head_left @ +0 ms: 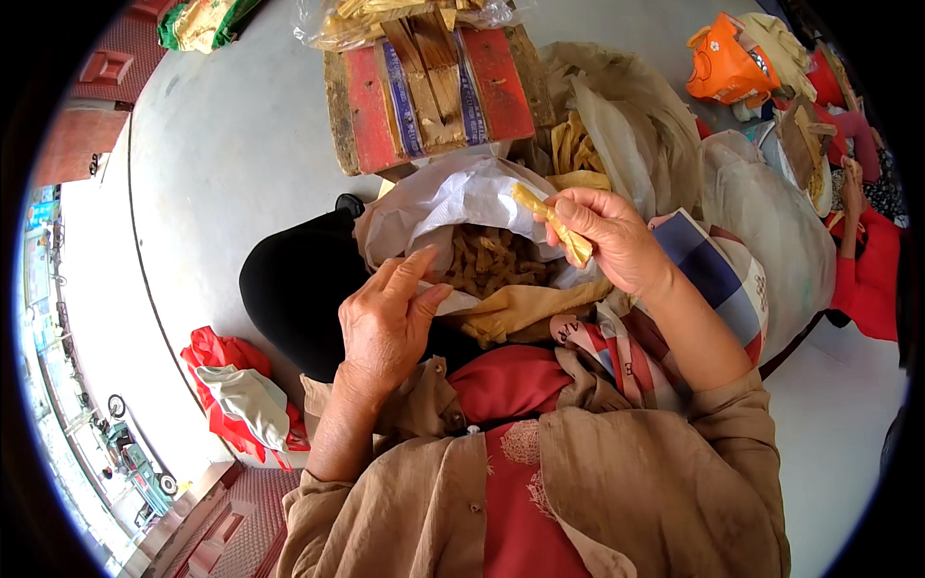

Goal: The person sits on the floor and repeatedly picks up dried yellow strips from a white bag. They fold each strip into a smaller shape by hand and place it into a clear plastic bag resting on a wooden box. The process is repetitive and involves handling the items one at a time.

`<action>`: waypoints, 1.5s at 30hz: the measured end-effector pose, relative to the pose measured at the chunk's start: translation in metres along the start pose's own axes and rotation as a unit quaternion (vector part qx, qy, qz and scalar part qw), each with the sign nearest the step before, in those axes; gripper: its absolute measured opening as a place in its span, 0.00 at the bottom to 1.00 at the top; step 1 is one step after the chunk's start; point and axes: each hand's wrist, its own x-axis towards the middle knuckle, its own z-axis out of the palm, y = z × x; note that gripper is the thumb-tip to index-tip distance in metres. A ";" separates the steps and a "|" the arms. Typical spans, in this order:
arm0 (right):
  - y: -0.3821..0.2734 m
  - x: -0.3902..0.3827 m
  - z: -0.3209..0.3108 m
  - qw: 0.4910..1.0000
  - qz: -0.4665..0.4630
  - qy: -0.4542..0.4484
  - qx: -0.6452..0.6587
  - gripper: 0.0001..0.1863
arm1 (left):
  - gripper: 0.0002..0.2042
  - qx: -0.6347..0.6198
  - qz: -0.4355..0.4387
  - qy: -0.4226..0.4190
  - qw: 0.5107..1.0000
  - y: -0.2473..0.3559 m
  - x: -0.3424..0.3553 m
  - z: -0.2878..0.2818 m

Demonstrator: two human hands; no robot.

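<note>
My right hand (614,239) pinches a yellowish, rolled-looking strip (551,223) between thumb and fingers, raised over the far right rim of a white bag (462,197). I cannot tell what the strip is made of. Several brown, shrivelled pieces (493,262) fill the bag in my lap. At the bag's near left edge is my left hand (385,313), thumb and fingers apart, with nothing visible in it. A yellow cloth-like sheet (520,313) lies along the bag's near rim.
Beyond the bag stands a red wooden stool (511,82) bearing a wooden board (429,72) and a clear bag of yellow strips (356,24). Large plastic bags (771,226) stand at right, near an orange bag (723,72) and another person in red (872,279). A red bag (226,352) lies left.
</note>
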 end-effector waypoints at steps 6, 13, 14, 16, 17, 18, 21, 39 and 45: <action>0.029 -0.018 0.004 0.998 0.052 -0.008 -0.036 0.20 | 0.08 0.018 0.016 -0.090 0.996 0.002 -0.043 0.007; 0.046 -0.021 0.008 0.997 0.078 -0.008 -0.010 0.19 | 0.12 0.115 0.139 -0.205 0.962 -0.003 -0.035 0.069; 0.047 -0.020 0.008 0.997 0.079 -0.006 -0.003 0.19 | 0.10 0.119 0.137 -0.221 0.958 -0.007 -0.032 0.076; 0.050 -0.020 0.007 0.995 0.088 -0.005 0.040 0.19 | 0.08 0.127 0.132 -0.256 0.949 -0.016 -0.028 0.089; 0.051 -0.019 0.007 0.994 0.093 -0.004 0.061 0.20 | 0.08 0.123 0.132 -0.259 0.949 -0.022 -0.027 0.095; 0.055 -0.019 0.005 0.991 0.100 -0.010 0.083 0.20 | 0.09 0.118 0.132 -0.263 0.948 -0.025 -0.024 0.099; 0.057 -0.018 0.003 0.983 0.122 -0.027 0.132 0.19 | 0.10 0.110 0.111 -0.259 0.953 -0.024 -0.026 0.094; 0.048 -0.015 0.021 0.945 -0.105 0.008 -0.311 0.12 | 0.15 -0.071 0.018 0.089 0.993 0.010 -0.004 0.054; 0.057 -0.022 0.026 0.945 -0.081 0.014 -0.316 0.10 | 0.12 -0.047 0.049 -0.028 0.997 -0.003 -0.012 0.075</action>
